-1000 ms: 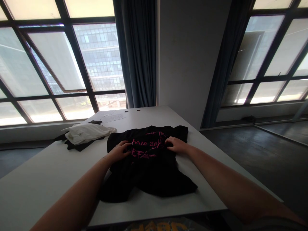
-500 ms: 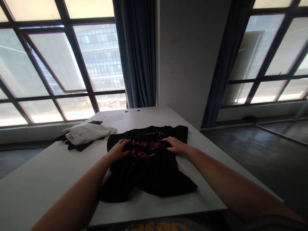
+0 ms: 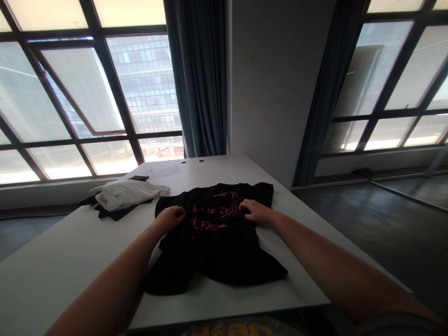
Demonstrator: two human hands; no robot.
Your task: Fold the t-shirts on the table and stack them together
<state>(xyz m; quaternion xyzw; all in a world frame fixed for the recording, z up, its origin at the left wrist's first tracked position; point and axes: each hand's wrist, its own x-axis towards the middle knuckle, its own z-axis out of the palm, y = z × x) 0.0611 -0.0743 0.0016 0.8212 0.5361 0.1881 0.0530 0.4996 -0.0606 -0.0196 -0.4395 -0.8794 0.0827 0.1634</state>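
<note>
A black T-shirt (image 3: 224, 252) with pink lettering lies crumpled on the white table (image 3: 52, 252), its lower part spread toward the near edge. At the shirt's left side, my left hand (image 3: 170, 218) has its fingers pinched together on the black cloth. My right hand (image 3: 255, 211) grips the cloth on the right, beside the lettering, with its fingers curled in. Small folds run across the print between the two hands.
To the left on the table lies a white garment (image 3: 128, 193) over black cloth (image 3: 115, 213). Papers (image 3: 163, 170) rest near the far edge, close to two round holes. Behind stand windows, blue curtains (image 3: 201, 84) and a grey pillar (image 3: 273, 84).
The fingers of both hands have closed on the shirt. My left hand has shifted slightly left, and the cloth around the lettering has wrinkled between the hands.
</note>
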